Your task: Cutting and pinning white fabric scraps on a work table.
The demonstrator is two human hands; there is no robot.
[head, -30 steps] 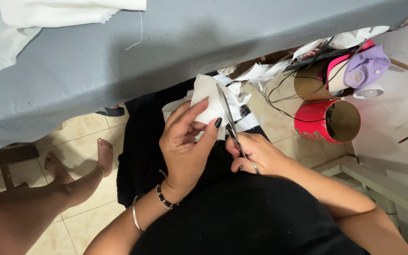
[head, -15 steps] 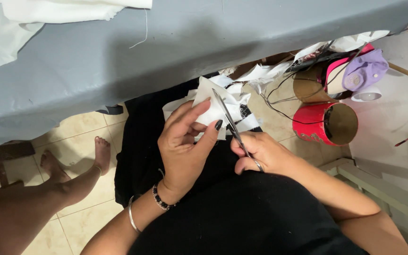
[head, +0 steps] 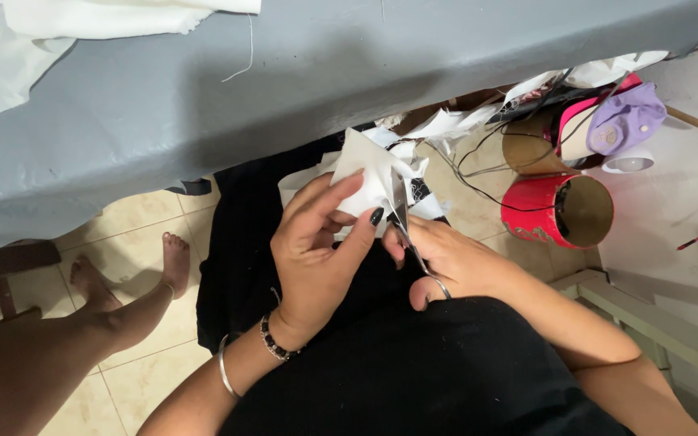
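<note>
Left hand (head: 317,250) pinches the white fabric piece (head: 369,173) taut over the lap, below the grey tabletop (head: 203,105) edge, presenting it to scissors (head: 408,234) gripped in the right hand (head: 454,262).

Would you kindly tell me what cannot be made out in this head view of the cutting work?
- Scissors: the handles are hidden inside the right hand; only the blades show.
- White fabric piece: its lower part is covered by the left hand, so the cut line is unseen.
- Red can: its inside is too dark to tell.
- Grey table: its top is cut off by the upper edge.
</note>
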